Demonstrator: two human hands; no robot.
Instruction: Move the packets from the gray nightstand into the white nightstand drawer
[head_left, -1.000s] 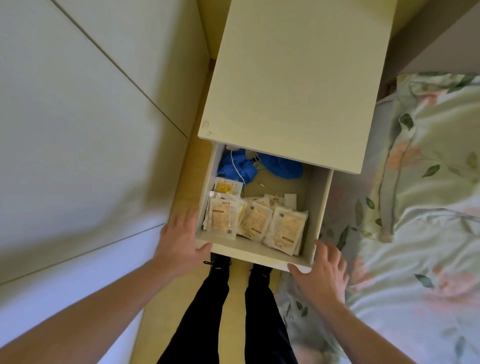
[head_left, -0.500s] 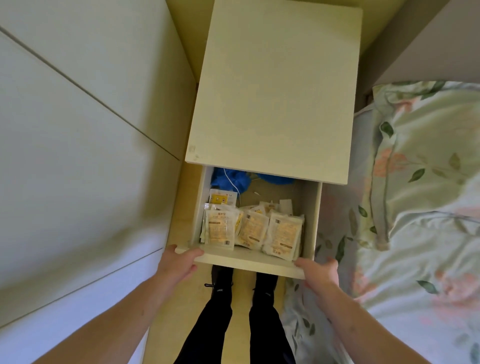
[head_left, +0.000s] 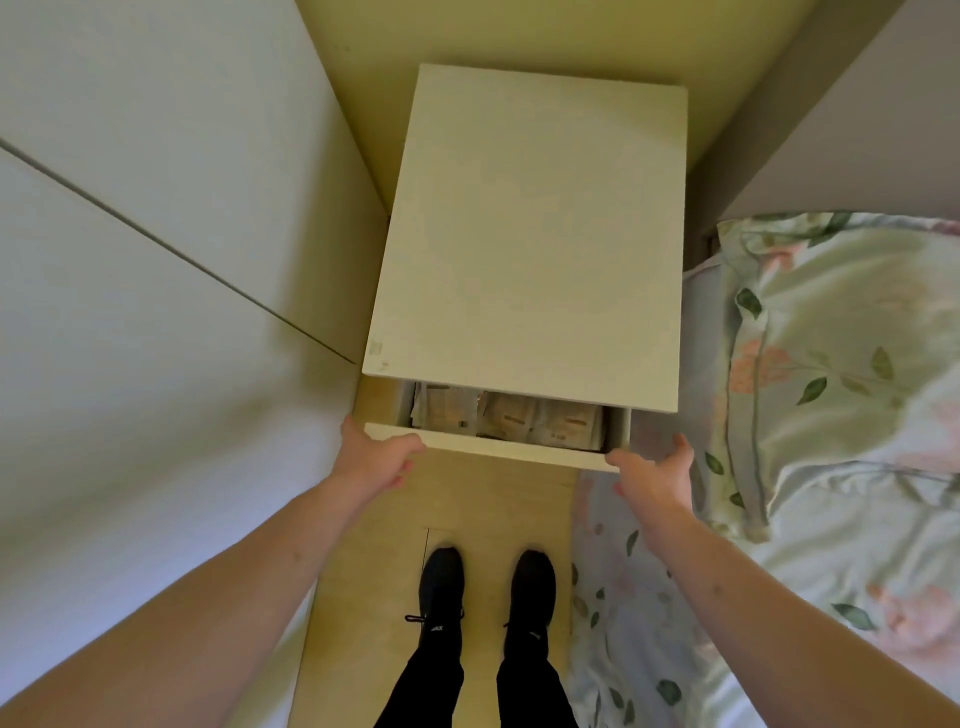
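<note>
The white nightstand (head_left: 524, 234) stands beside the bed (head_left: 831, 415), with its drawer (head_left: 493, 448) only a little open. The packets (head_left: 511, 418) lie inside the drawer. The left hand (head_left: 375, 460) and right hand (head_left: 655, 470) each grip a corner of the drawer front.

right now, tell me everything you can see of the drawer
The drawer is white, with a flat plain front panel and thin side walls, and looks like painted board. It sits level under the nightstand top, nearly shut, with only a narrow gap showing. In that gap lie pale packets with tan labels, side by side and overlapping. The left hand holds the front's left end and the right hand its right end. No handle shows.
</note>
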